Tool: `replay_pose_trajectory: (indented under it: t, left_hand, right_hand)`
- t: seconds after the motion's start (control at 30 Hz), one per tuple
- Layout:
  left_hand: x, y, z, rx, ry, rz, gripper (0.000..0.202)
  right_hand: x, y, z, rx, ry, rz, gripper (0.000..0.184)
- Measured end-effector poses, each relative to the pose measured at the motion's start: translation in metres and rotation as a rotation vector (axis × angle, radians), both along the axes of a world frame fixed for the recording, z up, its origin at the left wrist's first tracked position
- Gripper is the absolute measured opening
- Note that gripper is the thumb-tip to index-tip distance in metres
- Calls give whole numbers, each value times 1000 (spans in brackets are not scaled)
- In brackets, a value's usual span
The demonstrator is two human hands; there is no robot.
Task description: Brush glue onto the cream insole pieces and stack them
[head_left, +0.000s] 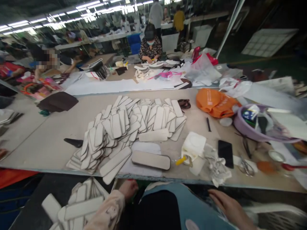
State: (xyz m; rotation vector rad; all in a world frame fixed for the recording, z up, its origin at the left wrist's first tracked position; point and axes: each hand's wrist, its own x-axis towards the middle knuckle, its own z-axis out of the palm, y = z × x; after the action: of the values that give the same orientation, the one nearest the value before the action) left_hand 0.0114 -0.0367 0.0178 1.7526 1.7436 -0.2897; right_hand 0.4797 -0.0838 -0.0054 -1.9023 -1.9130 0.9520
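My left hand [129,189] is low in front of the table's near edge, fingers curled in; a small red spot shows at it, and what it grips, if anything, is hidden. My right hand [224,203] hangs below the edge at the right, fingers stretched out, holding nothing visible. Between them is my blue apron [192,201]. On the table lies a large heap of pale rounded strips [115,126]. A single thicker strip [151,160] rests on a white sheet [146,148] near the edge. More strips [83,204] are piled below, beside my left forearm.
A white container [193,143] with a yellow-tipped tool, crumpled paper [218,167], a phone [225,153] and scissors [246,166] lie at the right. Behind them are an orange bag [213,102] and a purple basin [247,126]. A co-worker [150,48] sits across the table.
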Motion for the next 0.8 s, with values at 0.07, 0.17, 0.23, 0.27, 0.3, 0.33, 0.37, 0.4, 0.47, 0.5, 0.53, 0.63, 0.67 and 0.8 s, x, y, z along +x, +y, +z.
replay_pose_trajectory:
  t: [0.07,0.17,0.23,0.27,0.3,0.33,0.37,0.4,0.47,0.5,0.53,0.63,0.67,0.8]
  left_hand:
    - [-21,17,2,68,-22,-19,27]
    - [-38,53,11,341,16,-107,52]
    - [-34,80,13,439,65,-236,74]
    - [-28,92,12,435,87,-304,84]
    - [-20,103,9,412,106,-369,91]
    - [-11,113,6,379,120,-428,98]
    - [-1,121,2,342,130,-481,103]
    - [8,128,-3,303,137,-528,107]
    - [25,136,-11,233,142,-595,112]
    - [32,138,-15,203,143,-617,114]
    - [38,140,-17,174,143,-634,115]
    - [48,139,-22,101,143,-659,114]
    - [50,139,-22,87,146,-658,111]
    - [52,134,-21,82,186,-636,99]
  right_hand:
    - [-7,13,9,14,-63,48,33]
    - [-33,33,18,-10,-72,137,32]
    - [-58,43,19,-61,-36,211,31]
    - [-70,46,19,-89,-16,247,30]
    - [-80,48,18,-116,5,275,30]
    - [-88,49,16,-129,15,283,29]
    - [-94,49,14,-139,22,281,28]
    - [-97,47,12,-143,24,268,27]
    - [-96,38,8,-144,20,221,27]
    - [-93,32,6,-144,16,192,28]
    - [-88,26,4,-143,12,162,30]
    - [-74,8,-1,-139,13,95,30]
    - [-70,3,-3,-134,18,82,30]
    - [-61,-7,-9,-92,47,56,32]
